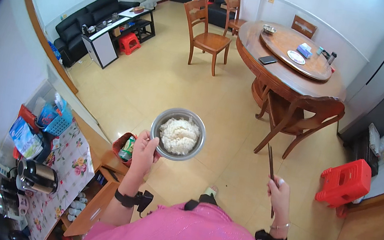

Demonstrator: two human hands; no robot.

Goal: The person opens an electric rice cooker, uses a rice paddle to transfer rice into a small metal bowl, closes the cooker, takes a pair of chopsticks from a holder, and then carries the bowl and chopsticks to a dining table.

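My left hand [144, 150] grips the rim of a round stainless steel bowl [200, 147], thumb over the edge. White cooked rice [179, 136] is heaped inside it. On the other side, my right hand [278, 196] is closed around a pair of dark chopsticks [270, 161]. Their upper ends point away from me, and their other ends show below the hand. Bowl and chopsticks are apart, both held in the air above the tiled floor [217, 101].
Ahead right stands a round wooden table [248, 42] with a wooden chair [298, 117] before it. Stacked red plastic stools [346, 182] are at the right. A cabinet with floral cloth [73, 165], an electric kettle [38, 176] and an open door [93, 209] is at my left, near a basket [118, 144].
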